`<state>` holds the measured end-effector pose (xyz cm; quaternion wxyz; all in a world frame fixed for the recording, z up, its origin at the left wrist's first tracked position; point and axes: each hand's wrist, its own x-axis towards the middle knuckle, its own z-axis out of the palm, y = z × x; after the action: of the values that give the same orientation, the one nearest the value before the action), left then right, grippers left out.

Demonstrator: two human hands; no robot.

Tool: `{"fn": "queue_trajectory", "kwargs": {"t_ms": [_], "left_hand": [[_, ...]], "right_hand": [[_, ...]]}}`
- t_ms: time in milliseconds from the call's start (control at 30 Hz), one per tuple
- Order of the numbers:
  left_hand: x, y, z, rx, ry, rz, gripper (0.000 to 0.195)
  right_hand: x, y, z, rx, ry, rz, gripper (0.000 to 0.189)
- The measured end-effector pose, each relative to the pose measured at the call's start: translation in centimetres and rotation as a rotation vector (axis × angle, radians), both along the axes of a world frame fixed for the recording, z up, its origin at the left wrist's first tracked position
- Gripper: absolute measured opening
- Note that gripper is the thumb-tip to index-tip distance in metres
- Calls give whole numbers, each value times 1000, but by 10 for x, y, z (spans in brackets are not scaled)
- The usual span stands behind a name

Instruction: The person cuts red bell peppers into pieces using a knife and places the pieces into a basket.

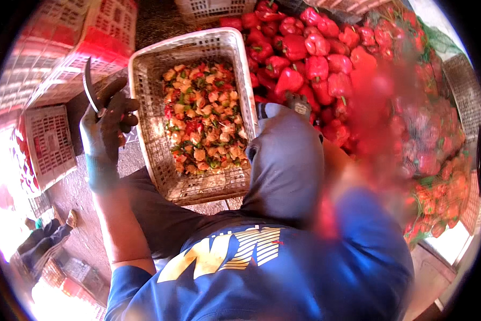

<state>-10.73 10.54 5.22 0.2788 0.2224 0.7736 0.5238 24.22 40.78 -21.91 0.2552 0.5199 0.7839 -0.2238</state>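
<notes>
My left hand (110, 116), in a dark-palmed glove with a pale blue cuff, holds a small curved knife (89, 86), its blade pointing up, left of the crate. My right hand (300, 106), also gloved, is at the red bell peppers (316, 68) just beyond my right knee. The knee and a blurred red smear hide part of that hand and forearm, so its grip cannot be made out. Between my legs stands a dirty white plastic crate (144, 116), tilted in view, with cut pepper cores, seeds and green stems (208, 120) inside.
Red and white crates (108, 36) are stacked at upper left, with another crate (50, 140) below them. Mesh sacks of red peppers (433, 200) lie at right. A further crate (214, 9) stands beyond mine. Another person's legs (44, 240) show at lower left.
</notes>
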Motion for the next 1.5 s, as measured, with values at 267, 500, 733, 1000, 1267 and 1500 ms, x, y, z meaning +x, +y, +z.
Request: {"fn": "queue_trajectory", "kwargs": {"t_ms": [267, 500, 733, 1000, 1267, 1500], "left_hand": [[16, 22, -4, -155, 58, 24, 45], [9, 20, -16, -69, 0, 17, 62], [14, 28, -14, -120, -16, 72, 48], [3, 19, -24, -58, -40, 34, 52], [2, 19, -30, -36, -27, 38, 54], [8, 23, -24, -47, -121, 32, 40]], "right_hand": [[9, -9, -17, -20, 51, -69, 75], [-8, -2, -24, 27, 133, -161, 74], [-33, 20, -26, 126, 175, -332, 73], [-52, 39, -26, 302, 187, -564, 74], [-44, 47, -36, 219, 212, -511, 76], [-32, 51, -40, 190, 265, -463, 78]]}}
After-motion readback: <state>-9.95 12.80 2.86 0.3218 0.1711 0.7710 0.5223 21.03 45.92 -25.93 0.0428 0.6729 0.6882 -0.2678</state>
